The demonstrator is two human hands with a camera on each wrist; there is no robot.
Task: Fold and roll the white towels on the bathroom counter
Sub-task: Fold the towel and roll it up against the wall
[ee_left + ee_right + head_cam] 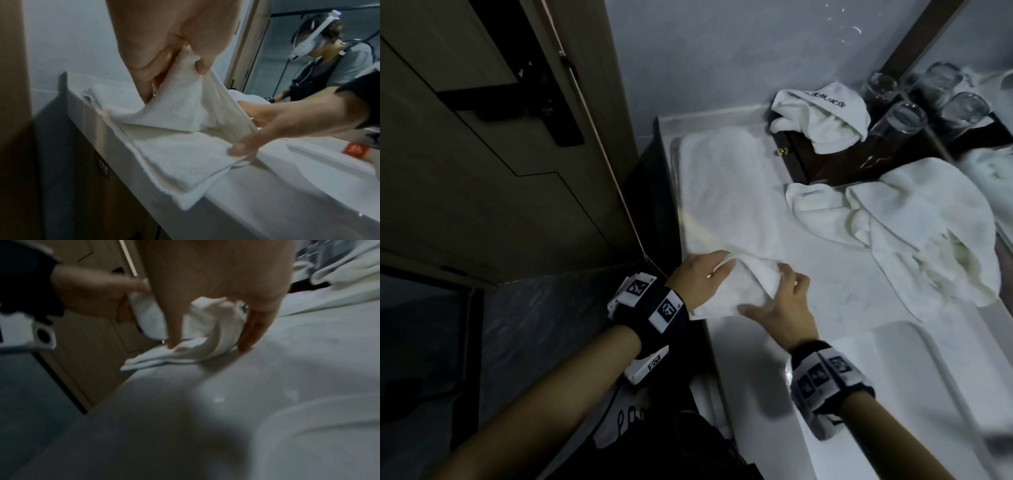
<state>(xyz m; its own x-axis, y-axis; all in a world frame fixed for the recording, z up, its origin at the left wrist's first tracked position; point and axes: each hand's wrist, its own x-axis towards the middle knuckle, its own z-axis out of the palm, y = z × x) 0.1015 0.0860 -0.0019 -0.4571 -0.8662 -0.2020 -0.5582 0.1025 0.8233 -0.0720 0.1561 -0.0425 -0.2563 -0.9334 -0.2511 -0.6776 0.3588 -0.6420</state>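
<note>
Nearest to me, right hand (pixel 784 308) at the near corner of the flat towel (pixel 722 192); thumb pressing the folded layer down, fingers curled into the bunched cloth, so I read it as grasping the towel; left hand (pixel 698 277) just beside it at the counter's (pixel 842 301) left edge, pinching a raised fold between thumb and fingers, clearly shown in the left wrist view.

The towel lies lengthwise along the left edge of the counter, near end doubled over and lifted into a small hump between my hands; far end flat and smooth.

Progress, as a judgement: this towel is folded into a long strip and the roll is only beginning at the near end; most of its length is not yet rolled.

Left to do: a crumpled towel (pixel 914 233) lies loose to the right, well apart from my hands; another rumpled towel (pixel 822 116), with dark lettering, sits on the dark wooden tray (pixel 825 164) at the back; no finished roll visible.

Surroundings: upturned glasses (pixel 900 120) on the tray by the mirror (pixel 979 51); sink basin (pixel 928 377) near right; door (pixel 482 120) at left.

In the way: the tray's near corner sits close to the towel's far end; the loose towel's edge is near the rolling path.
</note>
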